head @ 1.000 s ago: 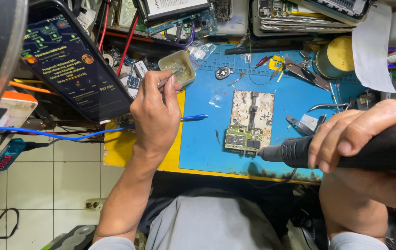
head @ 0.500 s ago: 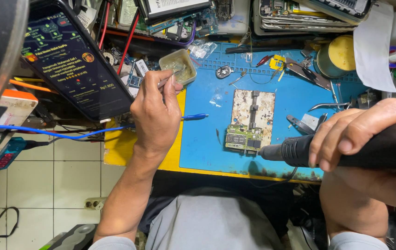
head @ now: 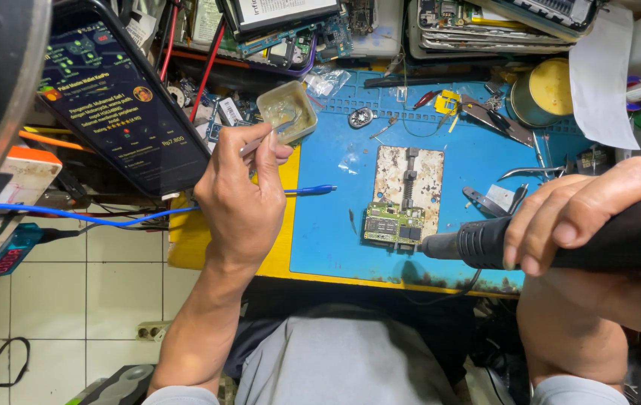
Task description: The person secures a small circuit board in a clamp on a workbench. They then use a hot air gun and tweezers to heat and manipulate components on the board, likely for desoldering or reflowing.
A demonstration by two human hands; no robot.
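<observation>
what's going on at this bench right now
A person sits at a cluttered repair bench. Their right hand grips a black hot-air tool with its nozzle aimed at a small circuit board clamped in a holder on the blue mat. Their left hand holds a thin metal tool with its tip in a small square tub of paste. A phone with a lit screen leans at the left.

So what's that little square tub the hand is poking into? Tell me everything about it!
The small square translucent plastic tub looks cloudy and yellowish, with rounded corners and no lid on. Inside sits a smeared, greasy-looking paste. It stands upright at the blue work mat's top left corner, beside a clutter of circuit boards. The left hand holds a thin metal tool whose tip reaches into the tub; the fingers themselves seem just clear of it.
</observation>
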